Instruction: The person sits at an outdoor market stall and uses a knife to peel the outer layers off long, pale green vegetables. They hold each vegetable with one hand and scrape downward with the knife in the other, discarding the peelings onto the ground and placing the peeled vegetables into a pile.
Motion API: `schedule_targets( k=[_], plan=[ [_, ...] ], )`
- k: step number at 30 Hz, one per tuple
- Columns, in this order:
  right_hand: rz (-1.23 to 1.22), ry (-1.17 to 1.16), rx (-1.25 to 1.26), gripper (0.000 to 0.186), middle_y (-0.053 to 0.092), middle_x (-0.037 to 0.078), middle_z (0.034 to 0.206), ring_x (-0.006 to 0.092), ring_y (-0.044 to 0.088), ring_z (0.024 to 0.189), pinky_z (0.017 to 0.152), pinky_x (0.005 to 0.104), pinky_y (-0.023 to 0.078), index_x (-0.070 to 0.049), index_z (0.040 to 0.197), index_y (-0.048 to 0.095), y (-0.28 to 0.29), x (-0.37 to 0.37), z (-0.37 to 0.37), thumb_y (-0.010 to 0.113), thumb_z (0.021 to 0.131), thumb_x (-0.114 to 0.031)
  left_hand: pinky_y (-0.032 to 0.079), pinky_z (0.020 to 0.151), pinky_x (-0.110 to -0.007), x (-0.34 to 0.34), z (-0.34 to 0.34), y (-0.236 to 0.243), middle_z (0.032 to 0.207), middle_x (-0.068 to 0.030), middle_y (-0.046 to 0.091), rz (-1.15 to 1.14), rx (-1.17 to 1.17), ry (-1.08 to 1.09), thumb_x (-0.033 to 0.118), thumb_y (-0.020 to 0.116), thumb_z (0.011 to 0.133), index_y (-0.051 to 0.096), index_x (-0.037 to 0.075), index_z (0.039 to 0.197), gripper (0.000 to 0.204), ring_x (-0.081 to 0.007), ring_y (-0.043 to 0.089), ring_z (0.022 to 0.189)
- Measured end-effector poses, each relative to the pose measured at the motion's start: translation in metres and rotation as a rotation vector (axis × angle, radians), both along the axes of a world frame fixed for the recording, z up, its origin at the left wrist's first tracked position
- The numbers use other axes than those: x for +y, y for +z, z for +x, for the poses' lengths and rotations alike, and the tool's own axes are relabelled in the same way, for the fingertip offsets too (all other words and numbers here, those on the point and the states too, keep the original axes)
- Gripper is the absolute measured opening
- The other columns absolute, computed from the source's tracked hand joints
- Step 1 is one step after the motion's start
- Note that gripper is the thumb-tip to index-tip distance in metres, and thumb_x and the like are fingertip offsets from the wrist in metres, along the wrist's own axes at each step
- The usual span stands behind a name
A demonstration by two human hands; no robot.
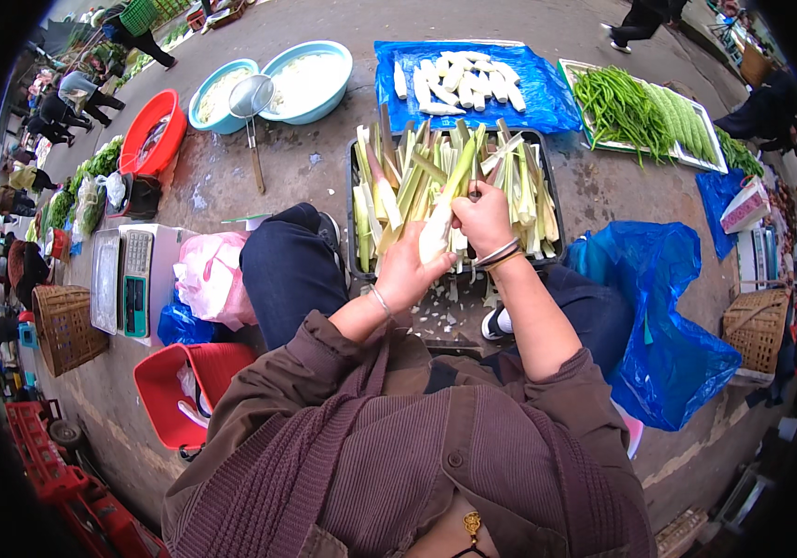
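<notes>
A water bamboo shoot (437, 231), white at its thick lower end and green toward the top, slants over a black crate (353, 214). My left hand (402, 271) is closed around its white base. Higher up, my right hand (485, 221) is closed against the green part; whether a tool is in those fingers I cannot tell. Under both hands the crate is packed with long green and cream stalks and husks (531, 200). Several peeled white shoots (464, 82) lie beyond it on a blue plastic sheet (540, 100).
Two light-blue basins (343, 86) with pale contents stand far left, a skimmer (252, 97) beside them. A red basin (172, 104), scale (136, 270), pink bag (212, 277) and red bin (161, 395) line my left. A blue bag (654, 325) and green pepper tray (622, 110) are right.
</notes>
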State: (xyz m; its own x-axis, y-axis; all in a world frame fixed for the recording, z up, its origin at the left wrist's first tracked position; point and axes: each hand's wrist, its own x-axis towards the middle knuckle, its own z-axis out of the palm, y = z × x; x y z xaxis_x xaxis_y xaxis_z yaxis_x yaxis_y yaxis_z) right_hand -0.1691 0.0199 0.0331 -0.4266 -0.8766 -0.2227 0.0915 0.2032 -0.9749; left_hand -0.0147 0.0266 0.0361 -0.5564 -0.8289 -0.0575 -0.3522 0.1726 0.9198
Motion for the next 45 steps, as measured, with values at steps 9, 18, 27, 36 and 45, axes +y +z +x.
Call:
schedule_targets(
  k=[9,18,27,36,45],
  plan=[
    [-0.030,0.202,-0.326,0.032,0.058,0.002,0.079,0.0055,0.054,0.058,0.042,0.0162,0.038,0.002,0.104,0.057,0.025,0.012,-0.023,0.063,0.078,-0.015,0.048,0.043,-0.026,-0.007,-0.001,0.021,0.077,-0.0027,0.052,0.775,0.453,-0.134,0.018,0.061,0.081,0.042,0.007,0.118,0.042,-0.0112,0.054,0.054],
    [-0.118,0.049,-0.432,0.016,0.053,-0.001,0.061,0.0048,0.043,0.045,0.040,0.0176,0.033,-0.004,0.082,0.057,0.011,0.008,-0.015,0.066,0.078,-0.016,0.044,0.040,-0.023,-0.007,0.006,0.011,0.080,-0.0090,0.047,1.530,0.926,-0.408,0.034,0.060,0.081,0.038,0.000,0.120,0.056,-0.0136,0.049,0.056],
    [0.092,-0.194,-0.127,0.025,0.051,-0.002,0.062,0.0032,0.042,0.042,0.035,0.0172,0.033,-0.002,0.084,0.058,-0.041,-0.005,-0.098,0.073,0.075,-0.020,0.049,0.041,-0.027,0.010,0.023,0.016,0.079,-0.0113,0.050,1.401,0.805,-0.444,0.034,0.061,0.081,0.039,-0.004,0.118,0.058,-0.0157,0.053,0.055],
    [0.343,-0.289,0.196,0.034,0.055,0.002,0.058,0.0123,0.050,0.046,0.042,0.0270,0.040,-0.002,0.074,0.059,-0.099,-0.032,-0.087,0.078,0.069,-0.029,0.047,0.045,-0.024,-0.011,0.025,0.015,0.081,-0.0069,0.052,0.990,0.596,-0.190,0.030,0.062,0.082,0.042,0.003,0.117,0.048,-0.0126,0.054,0.058],
    [0.082,0.220,0.062,0.031,0.050,-0.003,0.058,0.0026,0.039,0.041,0.035,0.0169,0.028,-0.005,0.078,0.061,-0.012,-0.016,-0.021,0.072,0.077,-0.033,0.046,0.070,-0.045,-0.013,0.013,0.002,0.096,-0.0194,0.057,-0.287,-0.224,0.122,0.027,0.067,0.074,0.046,0.004,0.109,0.047,-0.0393,0.057,0.086]
  ],
)
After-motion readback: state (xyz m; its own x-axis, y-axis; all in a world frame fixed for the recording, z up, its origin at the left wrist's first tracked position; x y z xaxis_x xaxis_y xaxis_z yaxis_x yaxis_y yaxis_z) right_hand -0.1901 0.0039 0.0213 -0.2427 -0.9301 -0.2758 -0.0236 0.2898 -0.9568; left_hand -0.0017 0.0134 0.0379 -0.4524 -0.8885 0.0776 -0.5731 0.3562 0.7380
